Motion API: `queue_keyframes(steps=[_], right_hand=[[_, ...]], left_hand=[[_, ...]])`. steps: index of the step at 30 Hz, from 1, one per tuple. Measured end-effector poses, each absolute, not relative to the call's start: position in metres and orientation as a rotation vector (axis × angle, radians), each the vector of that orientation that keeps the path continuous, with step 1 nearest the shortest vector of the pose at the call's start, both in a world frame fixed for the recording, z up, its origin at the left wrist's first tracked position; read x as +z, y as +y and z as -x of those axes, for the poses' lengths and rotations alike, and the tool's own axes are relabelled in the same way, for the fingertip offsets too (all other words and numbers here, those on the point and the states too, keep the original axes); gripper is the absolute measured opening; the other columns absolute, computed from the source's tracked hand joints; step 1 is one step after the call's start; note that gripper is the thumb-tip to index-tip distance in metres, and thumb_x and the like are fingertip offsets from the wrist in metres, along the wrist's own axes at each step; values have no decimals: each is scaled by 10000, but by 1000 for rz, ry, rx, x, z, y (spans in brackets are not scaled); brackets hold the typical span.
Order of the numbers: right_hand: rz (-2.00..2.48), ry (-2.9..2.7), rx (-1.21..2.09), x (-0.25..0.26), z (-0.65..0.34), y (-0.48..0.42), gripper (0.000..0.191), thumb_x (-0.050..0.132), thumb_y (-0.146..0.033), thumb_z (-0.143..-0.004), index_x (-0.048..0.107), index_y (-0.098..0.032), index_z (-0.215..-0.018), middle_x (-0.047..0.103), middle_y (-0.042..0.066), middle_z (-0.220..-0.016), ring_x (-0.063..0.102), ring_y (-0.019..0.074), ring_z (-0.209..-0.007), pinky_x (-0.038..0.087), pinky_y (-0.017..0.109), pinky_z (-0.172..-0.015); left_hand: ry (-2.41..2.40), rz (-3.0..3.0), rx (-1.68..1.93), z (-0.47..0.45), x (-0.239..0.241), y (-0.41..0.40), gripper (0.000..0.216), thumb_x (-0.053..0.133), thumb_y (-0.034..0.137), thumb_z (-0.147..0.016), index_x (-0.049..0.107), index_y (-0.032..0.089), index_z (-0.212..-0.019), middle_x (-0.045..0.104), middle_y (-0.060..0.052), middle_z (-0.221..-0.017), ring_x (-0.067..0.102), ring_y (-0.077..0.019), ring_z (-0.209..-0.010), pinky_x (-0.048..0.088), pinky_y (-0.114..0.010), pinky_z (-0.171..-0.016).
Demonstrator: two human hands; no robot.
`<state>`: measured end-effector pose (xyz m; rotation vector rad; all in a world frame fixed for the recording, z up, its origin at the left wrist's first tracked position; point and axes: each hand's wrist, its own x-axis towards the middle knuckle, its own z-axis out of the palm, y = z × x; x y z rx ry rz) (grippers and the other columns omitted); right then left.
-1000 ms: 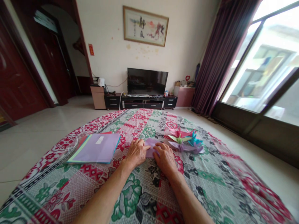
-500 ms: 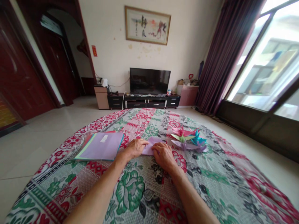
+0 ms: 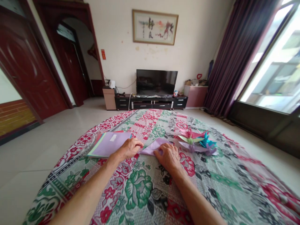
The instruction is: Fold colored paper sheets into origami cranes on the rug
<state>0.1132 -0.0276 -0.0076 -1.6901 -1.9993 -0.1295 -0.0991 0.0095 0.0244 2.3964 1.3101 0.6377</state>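
Observation:
A folded lilac paper point(image 3: 154, 146) lies on the flowered tablecloth point(image 3: 140, 190) between my hands. My left hand point(image 3: 129, 148) has its fingers curled and pinches the paper's left corner. My right hand point(image 3: 168, 155) rests on the paper's near right edge, fingers bent and pressing it down. Just right of my right hand sits a cluster of folded paper figures point(image 3: 196, 142) in pink, green, teal and purple. A stack of coloured paper sheets point(image 3: 110, 147) with a lilac one on top lies to the left of my left hand.
The round table's edge curves round on the left and far side, with tiled floor point(image 3: 42, 147) beyond. A TV point(image 3: 156, 82) on a low cabinet stands at the far wall. Dark curtains point(image 3: 234, 56) and a large window fill the right.
The view has swung left, so everything sits further right in the picture. My left hand has slid left to the paper's corner, leaving more of the lilac paper uncovered.

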Motion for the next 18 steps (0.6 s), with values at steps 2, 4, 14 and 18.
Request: queue_keyframes(steps=[2,4,14,18], right_hand=[[1688,-2001,-140,-8,-113,-28,255,515,-421,-814,656,-209,-819,648,47,-881,529,202,-905,289,326,-816],[1692,-2001,-146,-7,-113,-29,253,515,-421,-813,654,-209,-816,645,47,-885,529,200,-902,289,323,-819],[1728,-1995,-135,-7,-113,-27,236,510,-399,-811,651,-211,-817,637,51,-906,523,205,-910,294,326,-812],[1734,-1987,-126,-6,-112,-28,230,517,-397,-804,650,-210,-817,637,48,-910,521,204,-914,295,324,-818]], left_hand=[[1370,-2417,661,98,24,2,273,459,192,-741,713,186,-840,682,-30,-828,604,-140,-766,450,-224,-739],[1387,-2428,612,98,23,-4,229,498,198,-705,704,189,-804,662,-19,-768,589,-134,-707,445,-217,-691],[1418,-2400,427,100,17,-2,210,472,191,-681,679,181,-714,649,-3,-681,556,-118,-629,361,-196,-580],[1572,-2415,319,93,23,0,322,420,320,-782,645,167,-608,595,-11,-545,513,-114,-540,302,-211,-518]])
